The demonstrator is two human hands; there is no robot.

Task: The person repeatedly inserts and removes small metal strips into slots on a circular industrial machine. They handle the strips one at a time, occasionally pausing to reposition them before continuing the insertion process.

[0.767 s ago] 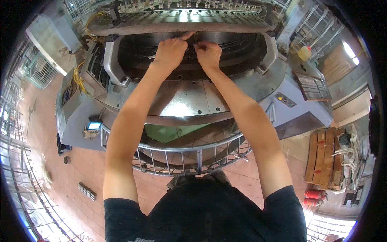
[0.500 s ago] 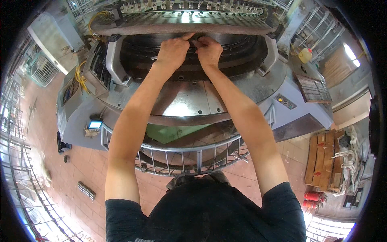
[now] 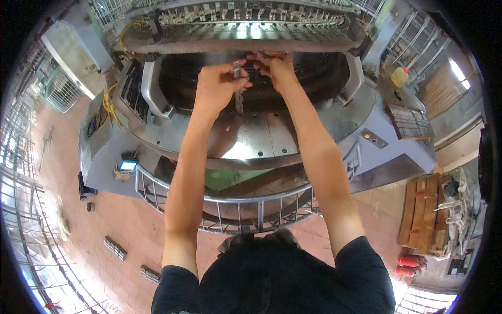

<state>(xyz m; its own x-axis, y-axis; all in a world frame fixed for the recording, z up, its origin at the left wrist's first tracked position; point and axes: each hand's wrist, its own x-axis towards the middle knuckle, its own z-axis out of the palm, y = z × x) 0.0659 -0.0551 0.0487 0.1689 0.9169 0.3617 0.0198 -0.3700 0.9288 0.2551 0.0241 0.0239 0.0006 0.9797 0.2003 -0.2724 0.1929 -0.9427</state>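
Note:
My left hand point(image 3: 217, 86) is closed round a narrow flat metal bar point(image 3: 239, 102), which stands nearly upright in front of the dark opening of a large round knitting machine. The bar's lower end hangs over the machine's grey metal bed plate point(image 3: 266, 131). To the right of it, my right hand point(image 3: 280, 70) reaches up just below the machine's brown rim point(image 3: 251, 48). Its fingers point left and are spread apart, slightly smeared, with nothing visible in them. The fingertips of both hands are close together but apart.
Silver brackets point(image 3: 152, 89) flank the opening. A curved metal railing point(image 3: 260, 209) runs between me and the machine. A lit screen point(image 3: 127, 165) is at the lower left, and a button panel point(image 3: 372, 137) at the right. Wooden boards point(image 3: 423, 214) and red cylinders point(image 3: 410, 264) are at right.
My left hand has drawn back from under the rim and turned, so the metal bar now hangs down in plain view. My right hand has shifted slightly right, its fingers opening.

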